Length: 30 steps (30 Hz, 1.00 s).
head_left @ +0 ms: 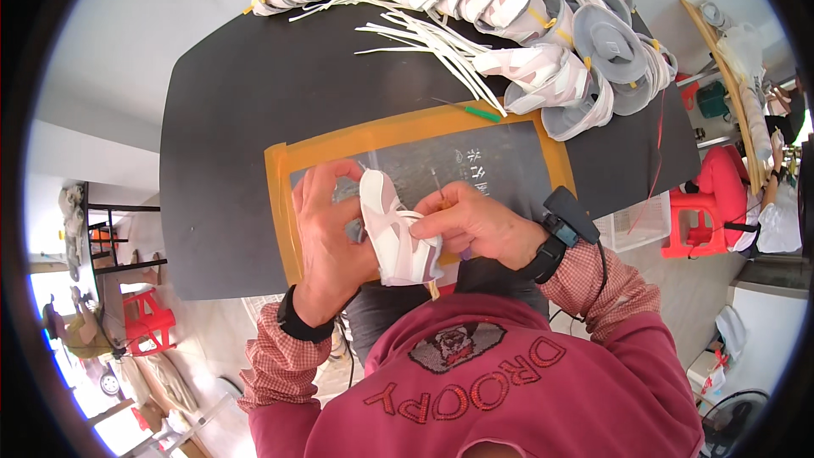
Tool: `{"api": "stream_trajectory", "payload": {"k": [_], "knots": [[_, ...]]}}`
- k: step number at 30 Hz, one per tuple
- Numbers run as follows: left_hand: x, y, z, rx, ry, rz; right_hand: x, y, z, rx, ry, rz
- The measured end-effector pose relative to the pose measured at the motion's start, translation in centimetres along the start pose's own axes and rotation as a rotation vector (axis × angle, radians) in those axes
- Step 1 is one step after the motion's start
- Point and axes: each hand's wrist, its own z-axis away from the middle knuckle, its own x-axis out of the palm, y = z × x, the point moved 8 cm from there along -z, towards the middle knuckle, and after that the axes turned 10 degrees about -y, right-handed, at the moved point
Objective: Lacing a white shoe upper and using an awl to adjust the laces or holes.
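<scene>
A white and pale pink shoe upper (393, 233) is held upright over the near edge of the table. My left hand (326, 225) grips its left side, thumb low and fingers curved around the far end. My right hand (479, 222) is closed at the upper's right side, thumb and forefinger pressed against a white lace near its opening. A slim tool with a thin metal shaft (437, 178) sticks up from the right fingers; its handle is mostly hidden in the hand. The inside of the upper is largely out of sight.
Several matching shoe uppers (543, 76) lie bundled along the table's far side. Loose white laces (432, 47) are spread beside them. A green-handled awl (482, 113) rests by the yellow-taped mat (407, 157). Red stools (695, 225) stand on the floor, and another person sits at far right.
</scene>
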Motion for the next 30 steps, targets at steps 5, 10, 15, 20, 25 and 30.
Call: {"api": "stream_trajectory", "payload": {"k": [5, 10, 15, 20, 25, 30], "knots": [[-0.7, -0.2, 1.0, -0.014, 0.056, -0.125, 0.8, -1.4, 0.7, 0.03, 0.063, 0.298], [0.6, -0.2, 1.5, -0.03, 0.029, 0.043, 1.7, -3.3, 0.9, -0.156, 0.011, 0.754], [-0.9, 0.4, 1.3, -0.044, 0.068, -0.115, 1.6, -4.2, 0.9, -0.201, 0.051, 0.842], [-2.9, -0.3, 1.8, -0.073, 0.253, -0.468, 0.0, -3.4, 1.1, -0.174, 0.111, 0.656], [-5.5, -3.4, 4.0, -0.231, 0.353, -0.58, -1.0, -3.2, 2.3, -0.182, 0.165, 0.523], [-1.9, -3.8, 5.1, -0.217, -0.03, -0.147, 0.5, -3.2, 2.1, -0.235, 0.192, 0.51]]}}
